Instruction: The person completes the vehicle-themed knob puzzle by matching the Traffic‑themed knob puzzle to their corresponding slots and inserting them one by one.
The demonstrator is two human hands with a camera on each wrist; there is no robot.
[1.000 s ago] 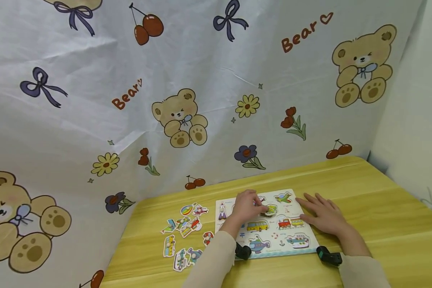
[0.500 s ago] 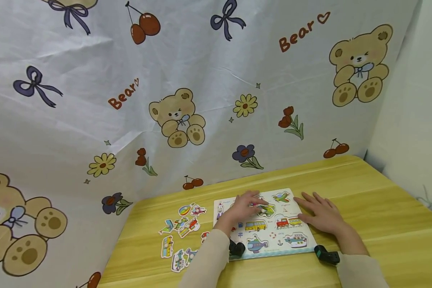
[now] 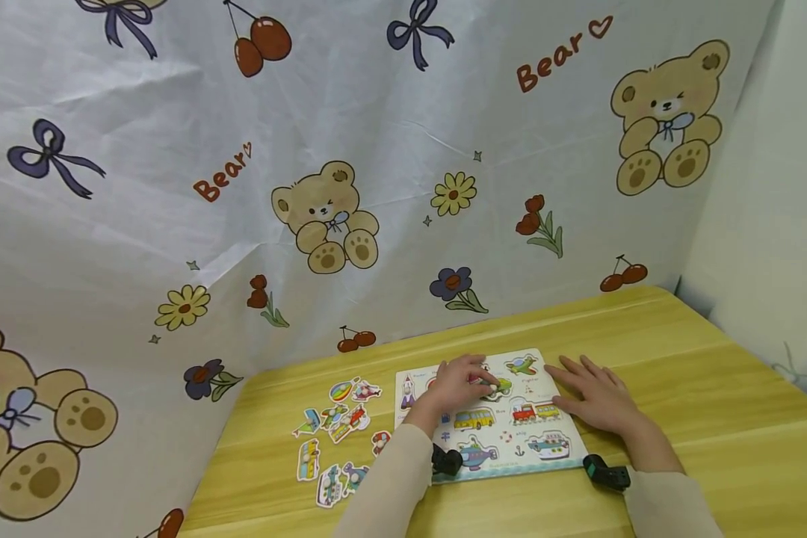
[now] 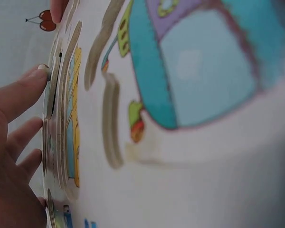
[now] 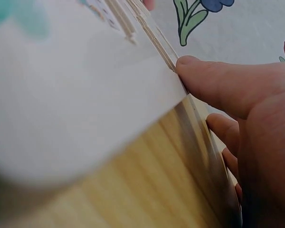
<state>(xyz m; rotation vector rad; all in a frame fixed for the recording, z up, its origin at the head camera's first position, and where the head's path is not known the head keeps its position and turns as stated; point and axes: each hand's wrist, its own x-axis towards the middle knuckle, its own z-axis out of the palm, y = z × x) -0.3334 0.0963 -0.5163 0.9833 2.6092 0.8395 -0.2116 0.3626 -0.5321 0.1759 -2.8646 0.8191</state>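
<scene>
A white wooden peg puzzle board (image 3: 511,453) with pictured vehicles lies on the table. My left hand (image 3: 453,387) is over its upper middle, fingers spread, a fingertip touching the green vehicle piece (image 3: 504,388). In the left wrist view, the thumb (image 4: 23,92) touches a small knob on a piece standing slightly proud of the board, and the other fingers rest against the board. My right hand (image 3: 598,396) lies flat beside the board's right edge, its thumb (image 5: 204,78) touching that edge in the right wrist view.
Several loose puzzle pieces lie left of the board, among them a hot-air balloon (image 3: 342,391), a sailboat (image 3: 307,423), a bus (image 3: 308,459) and a ship (image 3: 329,486). A printed bear curtain (image 3: 390,134) hangs behind the yellow wood-grain table (image 3: 699,373).
My left hand has let go of the green vehicle piece's knob, spread its fingers and now touches the piece from above. The right hand has stayed at the board's edge.
</scene>
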